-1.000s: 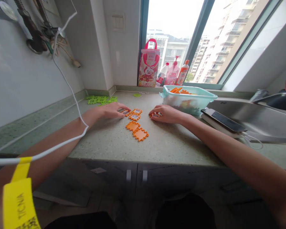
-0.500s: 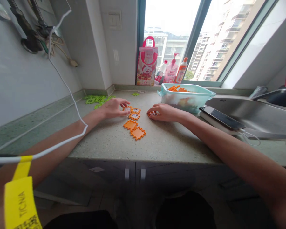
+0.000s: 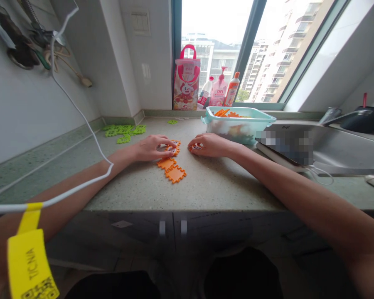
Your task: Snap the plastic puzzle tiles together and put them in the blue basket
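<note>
Several joined orange puzzle tiles lie flat on the speckled countertop. My left hand rests palm down at their far left end, its fingertips pressed on a tile with a white label. My right hand lies just right of them, its fingers curled round a single orange labelled tile held against the counter. A small gap separates that tile from the joined row.
A teal bin with more orange and mixed tiles stands behind my right hand. Green tiles lie at the back left. A phone on a sink edge is to the right. Bottles and a bag stand on the windowsill. A white cable hangs over my left arm.
My left hand has shifted right onto the labelled tiles and now covers part of them. My right hand has edged left with its tile. The camera has tilted slightly.
</note>
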Available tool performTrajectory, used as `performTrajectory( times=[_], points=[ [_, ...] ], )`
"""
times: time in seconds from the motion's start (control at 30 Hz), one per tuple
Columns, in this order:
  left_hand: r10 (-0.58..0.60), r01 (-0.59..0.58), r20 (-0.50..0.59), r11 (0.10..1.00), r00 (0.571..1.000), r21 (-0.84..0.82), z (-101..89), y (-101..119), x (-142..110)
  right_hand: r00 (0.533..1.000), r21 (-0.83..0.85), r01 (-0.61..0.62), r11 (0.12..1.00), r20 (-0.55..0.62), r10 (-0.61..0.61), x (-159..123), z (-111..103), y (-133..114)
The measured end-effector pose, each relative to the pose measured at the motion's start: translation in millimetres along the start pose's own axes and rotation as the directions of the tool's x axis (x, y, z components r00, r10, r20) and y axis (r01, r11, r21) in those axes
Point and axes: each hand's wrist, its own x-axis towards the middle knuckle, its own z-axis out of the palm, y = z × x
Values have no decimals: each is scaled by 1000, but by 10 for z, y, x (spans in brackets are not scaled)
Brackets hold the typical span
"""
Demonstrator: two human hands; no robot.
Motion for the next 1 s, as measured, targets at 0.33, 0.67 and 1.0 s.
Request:
performTrajectory(
  times=[0.33,0.67,1.0],
  points=[
    [32,-32,22,999,999,-18,16,224,9,977,2,66,998,-204,-65,11,31,-129],
    [12,-14,-32,997,999,-79,91,252,27,970,38,138,990,-205,-127,22,68,-238],
    [-63,64,-60,998,996,28,102,290,43,967,36,163,986,-203,-153,36,97,-235]
  ],
)
